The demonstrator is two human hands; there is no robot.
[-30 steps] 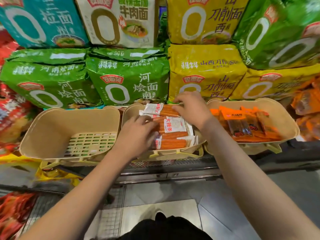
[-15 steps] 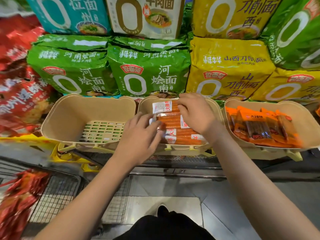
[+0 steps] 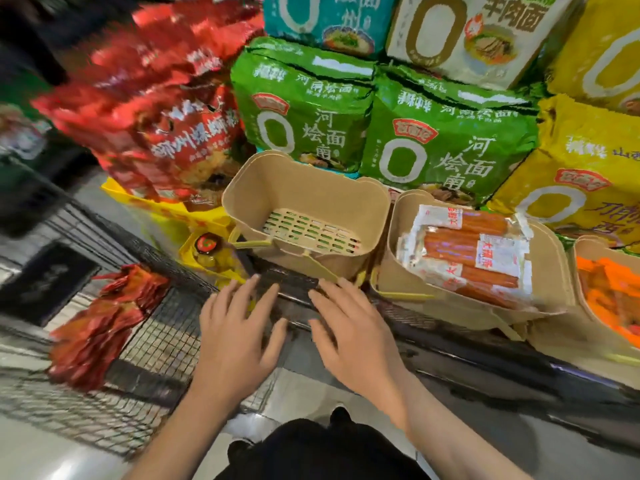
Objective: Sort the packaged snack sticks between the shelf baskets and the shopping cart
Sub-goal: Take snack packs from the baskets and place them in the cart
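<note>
Both hands had been drawn back out of the middle basket (image 3: 391, 271) since the earlier frames, where they had been laid on the snack sticks inside it. The left hand (image 3: 235, 337) and the right hand (image 3: 356, 334) were now held side by side, apart from each other, in front of the shelf edge (image 3: 485, 344) and below the baskets. Fingers of both were spread and loosely extended, palms down, and nothing was gripped by either.

The white-labelled orange snack sticks (image 3: 467, 258) were left piled in the middle basket, no longer touched. The left basket (image 3: 304, 199) was seen with its slotted floor bare, as before. A third basket (image 3: 585, 271) at the right edge was filled with orange packets (image 3: 609, 296). The view had been swung leftward, so that more of the wire shopping cart (image 3: 152, 334) was shown, with a heap of red packets (image 3: 100, 323) lying in it. Green noodle bags (image 3: 446, 140) were stacked behind the baskets.
</note>
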